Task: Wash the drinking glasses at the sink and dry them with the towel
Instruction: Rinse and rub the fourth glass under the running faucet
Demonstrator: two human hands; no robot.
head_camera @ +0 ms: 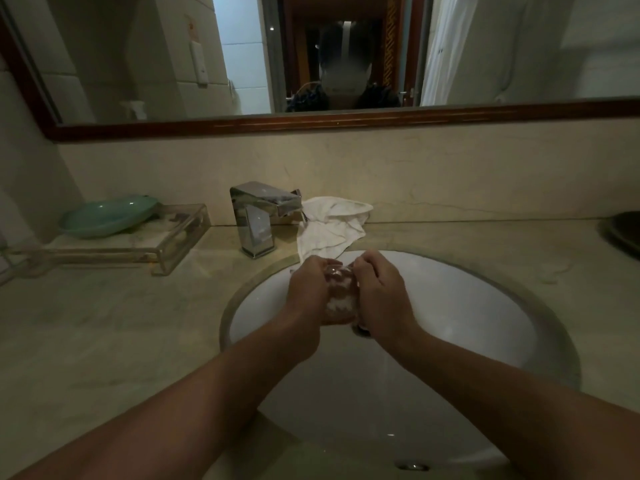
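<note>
A clear drinking glass (341, 294) lies on its side between my two hands, above the far part of the white sink basin (467, 306). My left hand (306, 287) grips it from the left, fingers curled over its top end. My right hand (379, 289) holds it from the right, fingers curled round its side. The glass is partly hidden by both hands. A crumpled white towel (330, 228) lies on the counter behind the basin, just right of the chrome tap (258, 216), with one corner hanging over the basin rim.
A clear plastic tray (138, 244) with a green dish (107, 214) stands at the left on the marble counter (104, 323). A dark round object (623, 233) sits at the far right edge. A framed mirror (311, 121) runs along the wall behind.
</note>
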